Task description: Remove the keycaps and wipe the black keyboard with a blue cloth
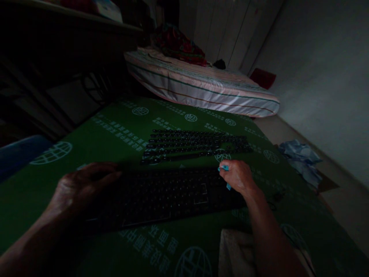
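Keyboard (161,200), long, black, plastic, lay lower centre of frame, long axis running left-right; right hand (238,175), closed on small light-blue tool (225,168), sat over its right end; left hand (82,184), half-curled, at left end, hold unclear.

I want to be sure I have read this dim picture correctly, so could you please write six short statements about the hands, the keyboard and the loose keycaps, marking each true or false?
1. The right hand holds a small blue tool. True.
2. The left hand is at the left end of the black keyboard. True.
3. The right hand is over the keyboard's left end. False: it is over the right part.
4. Loose black keycaps lie on the green surface, beyond the keyboard. True.
5. The keycaps are piled in one heap. False: they are laid out in rows.
6. The green surface is plain. False: it carries pale globes and lettering.
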The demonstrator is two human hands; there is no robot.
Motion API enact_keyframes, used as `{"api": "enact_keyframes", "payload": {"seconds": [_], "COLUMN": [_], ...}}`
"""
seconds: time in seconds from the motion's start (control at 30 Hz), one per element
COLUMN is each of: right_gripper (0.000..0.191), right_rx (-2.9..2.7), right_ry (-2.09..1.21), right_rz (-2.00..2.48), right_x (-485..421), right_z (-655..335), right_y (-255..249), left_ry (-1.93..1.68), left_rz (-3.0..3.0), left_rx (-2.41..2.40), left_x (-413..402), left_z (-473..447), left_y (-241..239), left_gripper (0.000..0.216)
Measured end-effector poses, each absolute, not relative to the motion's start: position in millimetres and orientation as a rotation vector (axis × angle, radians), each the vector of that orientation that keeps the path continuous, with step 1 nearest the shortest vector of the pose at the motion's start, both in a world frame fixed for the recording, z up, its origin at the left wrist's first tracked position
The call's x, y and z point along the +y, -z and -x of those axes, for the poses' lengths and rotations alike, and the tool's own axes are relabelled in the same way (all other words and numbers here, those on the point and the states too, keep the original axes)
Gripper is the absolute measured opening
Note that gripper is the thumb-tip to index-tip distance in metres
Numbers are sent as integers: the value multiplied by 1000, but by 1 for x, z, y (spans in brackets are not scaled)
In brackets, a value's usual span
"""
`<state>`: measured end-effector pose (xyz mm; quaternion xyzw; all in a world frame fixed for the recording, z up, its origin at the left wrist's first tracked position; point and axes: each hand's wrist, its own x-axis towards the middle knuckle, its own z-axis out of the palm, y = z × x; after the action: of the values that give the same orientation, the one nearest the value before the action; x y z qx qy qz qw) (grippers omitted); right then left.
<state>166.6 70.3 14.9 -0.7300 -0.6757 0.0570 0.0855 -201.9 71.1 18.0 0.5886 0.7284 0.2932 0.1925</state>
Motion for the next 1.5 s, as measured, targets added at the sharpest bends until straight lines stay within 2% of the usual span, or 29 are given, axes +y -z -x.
{"api": "enact_keyframes", "payload": {"seconds": [0.67, 0.93, 1.5], "right_gripper": [20, 21, 20], "right_rx": [-2069, -2089, -2059], "right_ry": [-123, -91, -7], "right_rz": [2187, 2198, 2223], "right_x": [70, 70, 69], "right_z": [-158, -158, -159], "right_y": [-18, -17, -17], "left_ry": [-836, -747, -770], "left_rz": [-1686, -1623, -1607], "left_rx": [2048, 2091, 2087], "left_x": [70, 73, 70], "left_z": [203, 198, 197], "left_y": [-16, -22, -24], "left_gripper": [38, 46, 44]}}
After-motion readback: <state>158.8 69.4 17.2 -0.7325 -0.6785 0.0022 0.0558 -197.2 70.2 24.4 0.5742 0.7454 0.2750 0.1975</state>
